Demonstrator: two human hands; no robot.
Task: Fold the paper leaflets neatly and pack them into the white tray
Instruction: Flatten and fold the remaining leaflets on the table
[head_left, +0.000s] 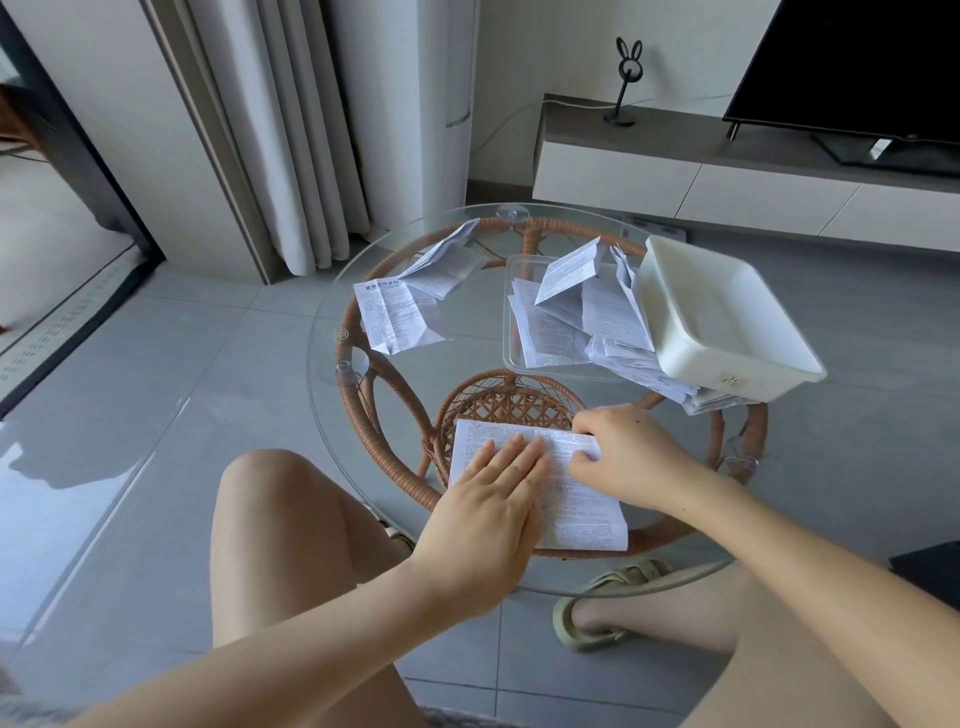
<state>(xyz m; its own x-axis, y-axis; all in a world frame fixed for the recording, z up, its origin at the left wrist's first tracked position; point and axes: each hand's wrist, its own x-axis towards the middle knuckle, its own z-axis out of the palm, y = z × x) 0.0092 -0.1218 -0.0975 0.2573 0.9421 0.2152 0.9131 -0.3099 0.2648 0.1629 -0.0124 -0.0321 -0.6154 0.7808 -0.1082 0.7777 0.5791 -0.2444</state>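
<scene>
left hand (488, 499) lies flat, grip open, pressing the leaflet (576, 501) onto the glass counter (332, 306) near its front edge. right hand (626, 457) pinches the leaflet's far edge, grip closed on it. the white tray (727, 312) sits tilted on a paper pile (636, 364), far right.

Flat leaflet (571, 499); white tray (727, 317) tilted

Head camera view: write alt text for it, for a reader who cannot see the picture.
A person's left hand presses flat on a printed leaflet on a round glass table, while the right hand pinches its far edge. Beyond lie more loose leaflets and an empty white tray resting partly on some of them.
</scene>
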